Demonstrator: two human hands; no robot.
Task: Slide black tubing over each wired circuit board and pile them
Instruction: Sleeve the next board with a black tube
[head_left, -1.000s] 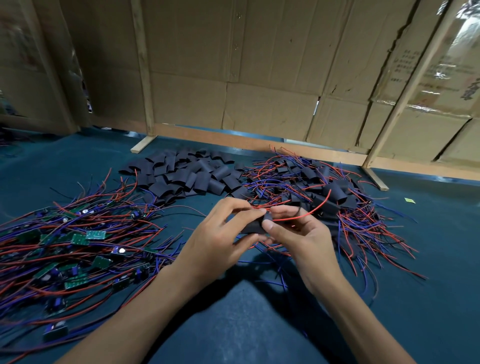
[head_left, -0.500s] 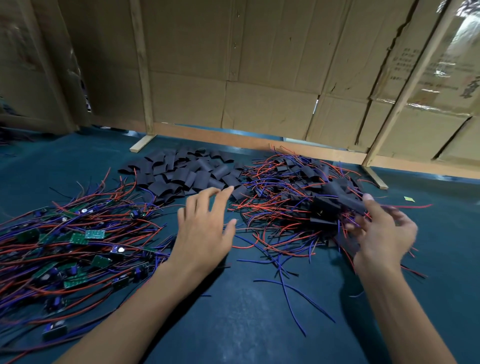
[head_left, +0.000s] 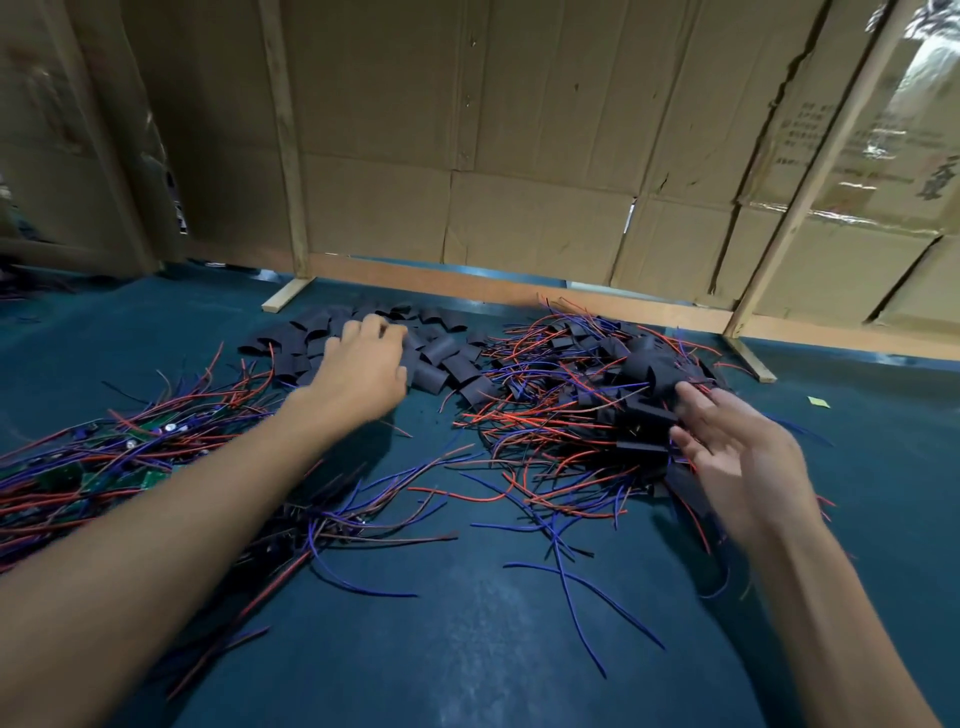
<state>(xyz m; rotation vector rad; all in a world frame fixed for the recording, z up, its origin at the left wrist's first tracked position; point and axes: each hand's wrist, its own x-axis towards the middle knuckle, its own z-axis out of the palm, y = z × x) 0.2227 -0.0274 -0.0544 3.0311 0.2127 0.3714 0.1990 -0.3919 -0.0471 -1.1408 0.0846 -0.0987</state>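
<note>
Nearest me, my right hand (head_left: 740, 457) has let go of the sleeved board it was carrying a moment ago; its fingers are now spread and slack, touching the near edge of the finished pile (head_left: 613, 395) and holding nothing. I judge one unit complete and the next cycle started. The sleeved pieces in that pile lie at mixed angles, their red and blue leads trailing mostly toward me and to the left. Bare wired boards (head_left: 104, 467) wait at my left, long axes roughly across the table (head_left: 467, 649). Farther out, my left hand (head_left: 363, 364) has reached onto the black tubing pieces (head_left: 447, 358), fingers curled over them; whether it grips one I cannot tell.
</note>
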